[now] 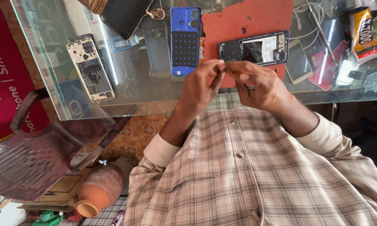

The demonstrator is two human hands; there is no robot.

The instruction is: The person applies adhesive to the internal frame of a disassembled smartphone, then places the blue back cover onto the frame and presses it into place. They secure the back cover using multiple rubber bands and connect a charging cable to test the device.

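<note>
Opened phone lies beyond left hand, right hand.

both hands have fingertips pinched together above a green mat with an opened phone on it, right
Not quite. The head view shows the mat is red, not green. The left hand and right hand do pinch together above it, and the opened phone lies on it.

You wear a beige-and-grey plaid button shirt with plain cream cuffs at both wrists.
</note>
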